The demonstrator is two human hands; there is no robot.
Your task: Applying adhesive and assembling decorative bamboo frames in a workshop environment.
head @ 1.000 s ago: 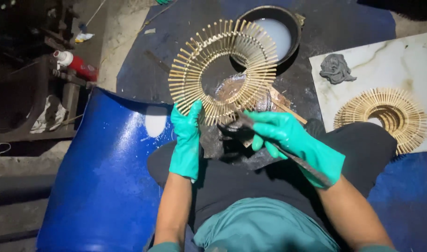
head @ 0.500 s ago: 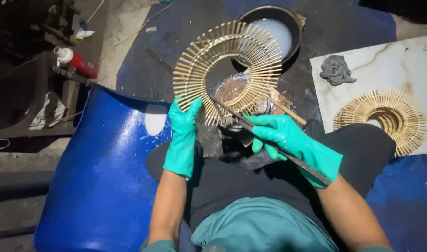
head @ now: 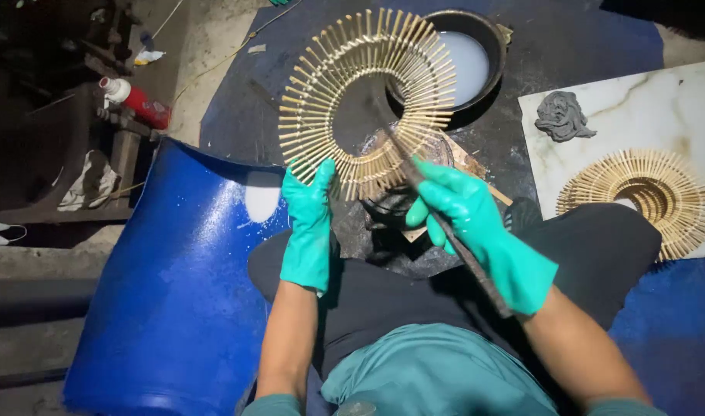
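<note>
A ring-shaped sunburst frame (head: 352,85) made of many thin golden sticks is held upright in front of me. My left hand (head: 308,219), in a teal glove, grips its lower left edge. My right hand (head: 475,223), also gloved in teal, is closed around a long dark brush-like stick (head: 445,223) whose tip reaches the inner lower rim of the frame. Below the frame, on my lap, sits a small glossy container (head: 414,154), partly hidden by the sticks.
A dark round bowl of whitish liquid (head: 475,62) stands behind the frame. At right a white marble slab (head: 660,100) carries a second sunburst frame (head: 645,196) and a grey lump (head: 564,115). A blue barrel (head: 175,293) lies at my left, a red spray can (head: 137,100) beyond.
The frame has been lifted and tilted a little higher. My right hand has brought the stick's tip up from the container to the frame's inner rim.
</note>
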